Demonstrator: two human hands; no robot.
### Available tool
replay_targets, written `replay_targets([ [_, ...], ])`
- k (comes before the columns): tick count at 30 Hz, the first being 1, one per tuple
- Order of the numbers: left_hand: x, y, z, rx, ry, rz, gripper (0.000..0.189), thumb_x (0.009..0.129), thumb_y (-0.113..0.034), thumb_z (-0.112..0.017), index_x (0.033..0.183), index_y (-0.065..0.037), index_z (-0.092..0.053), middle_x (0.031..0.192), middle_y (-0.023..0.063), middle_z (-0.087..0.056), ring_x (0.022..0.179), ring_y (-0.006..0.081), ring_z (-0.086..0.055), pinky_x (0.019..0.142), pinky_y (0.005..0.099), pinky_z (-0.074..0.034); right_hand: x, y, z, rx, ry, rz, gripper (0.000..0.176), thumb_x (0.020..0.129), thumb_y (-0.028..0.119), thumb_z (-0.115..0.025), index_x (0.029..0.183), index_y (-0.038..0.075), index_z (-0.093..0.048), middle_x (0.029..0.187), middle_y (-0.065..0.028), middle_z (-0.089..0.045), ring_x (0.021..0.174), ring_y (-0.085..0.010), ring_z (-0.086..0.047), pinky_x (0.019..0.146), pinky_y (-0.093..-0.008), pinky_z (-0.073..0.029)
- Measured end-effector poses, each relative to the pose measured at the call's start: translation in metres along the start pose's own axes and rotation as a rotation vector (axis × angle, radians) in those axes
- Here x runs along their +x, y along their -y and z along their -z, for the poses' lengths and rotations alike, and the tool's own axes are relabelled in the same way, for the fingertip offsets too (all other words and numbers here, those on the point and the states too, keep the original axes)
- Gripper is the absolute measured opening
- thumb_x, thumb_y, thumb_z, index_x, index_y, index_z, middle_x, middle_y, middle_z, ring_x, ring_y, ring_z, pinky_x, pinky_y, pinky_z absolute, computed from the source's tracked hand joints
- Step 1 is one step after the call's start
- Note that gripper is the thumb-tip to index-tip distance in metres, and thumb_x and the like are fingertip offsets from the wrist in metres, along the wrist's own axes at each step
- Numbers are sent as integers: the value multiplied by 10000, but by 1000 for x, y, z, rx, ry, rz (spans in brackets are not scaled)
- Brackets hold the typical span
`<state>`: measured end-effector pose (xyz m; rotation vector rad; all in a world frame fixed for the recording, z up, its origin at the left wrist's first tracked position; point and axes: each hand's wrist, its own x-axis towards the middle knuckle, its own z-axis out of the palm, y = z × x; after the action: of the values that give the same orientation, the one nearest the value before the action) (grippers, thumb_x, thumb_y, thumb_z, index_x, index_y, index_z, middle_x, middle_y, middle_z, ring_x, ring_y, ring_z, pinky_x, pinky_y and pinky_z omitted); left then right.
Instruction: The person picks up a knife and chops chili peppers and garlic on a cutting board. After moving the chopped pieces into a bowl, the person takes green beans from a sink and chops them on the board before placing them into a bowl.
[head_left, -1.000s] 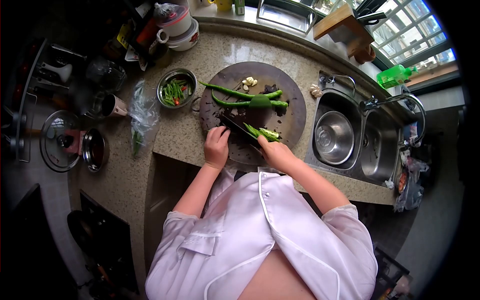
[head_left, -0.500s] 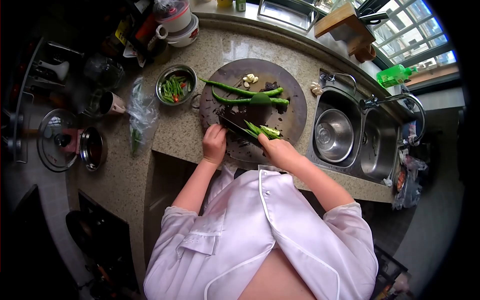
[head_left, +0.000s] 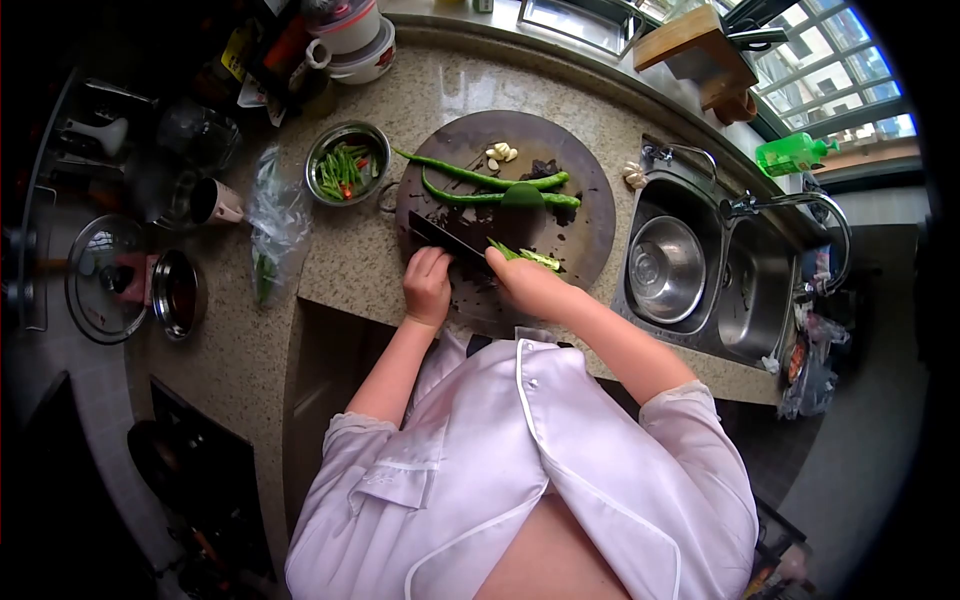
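Observation:
A dark-bladed kitchen knife (head_left: 443, 237) is in my right hand (head_left: 532, 286), closed round its handle, over the round cutting board (head_left: 585, 215). The blade slants up and left past my left fingertips. My left hand (head_left: 428, 287) is closed at the board's lower left, fingers bent close against the blade; anything under them is hidden. Cut green pepper pieces (head_left: 541, 259) lie just beyond my right hand, partly covered by it. Farther up are two long green peppers (head_left: 468, 174), peeled garlic cloves (head_left: 501, 153) and some dark scraps (head_left: 546, 167).
Left of the board stands a metal bowl (head_left: 315, 170) with cut green and red peppers. A plastic bag (head_left: 280, 220) lies beside it. On the right is a double sink (head_left: 718, 300) holding a metal basin (head_left: 665, 272). More garlic (head_left: 634, 175) sits by its edge.
My right hand has moved left and slightly up, carrying the knife, so the blade reaches farther past my left fingers. My left hand stays nearly in place.

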<state>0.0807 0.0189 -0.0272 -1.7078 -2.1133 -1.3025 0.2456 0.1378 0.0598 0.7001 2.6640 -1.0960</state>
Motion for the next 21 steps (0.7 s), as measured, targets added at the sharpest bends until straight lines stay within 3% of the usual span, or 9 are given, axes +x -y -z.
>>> replay_targets([
  [6, 1, 0, 2, 7, 27, 9, 175, 713, 58, -636, 874, -2, -665, 961, 143, -646, 937, 357, -617, 843, 439, -509, 32, 12, -24, -64, -155, -3, 279, 862, 35, -500, 1119, 21, -392, 816, -220, -652, 800, -436, -641, 654, -522, -495],
  [10, 2, -13, 4, -46, 53, -7, 178, 718, 51, -632, 887, 2, -665, 974, 152, -642, 959, 359, -615, 850, 437, -509, 1, -1, -19, -54, -161, 4, 241, 864, 63, -530, 1049, 42, -377, 773, -209, -645, 745, -437, -640, 619, -535, -486],
  [17, -7, -43, 3, -121, 131, -89, 261, 719, 43, -625, 968, -12, -684, 1037, 121, -647, 999, 322, -625, 860, 392, -527, -46, -19, -17, -102, -177, -66, 247, 882, 86, -538, 1062, 47, -373, 740, -212, -638, 721, -423, -644, 603, -529, -492],
  [21, 11, -40, 14, 46, 100, -5, 280, 732, 45, -651, 998, -29, -701, 1018, 118, -654, 898, 318, -616, 786, 394, -516, -50, -21, -25, -106, -216, -62, 278, 859, 68, -546, 1072, 47, -367, 712, -196, -629, 692, -424, -631, 589, -529, -482],
])
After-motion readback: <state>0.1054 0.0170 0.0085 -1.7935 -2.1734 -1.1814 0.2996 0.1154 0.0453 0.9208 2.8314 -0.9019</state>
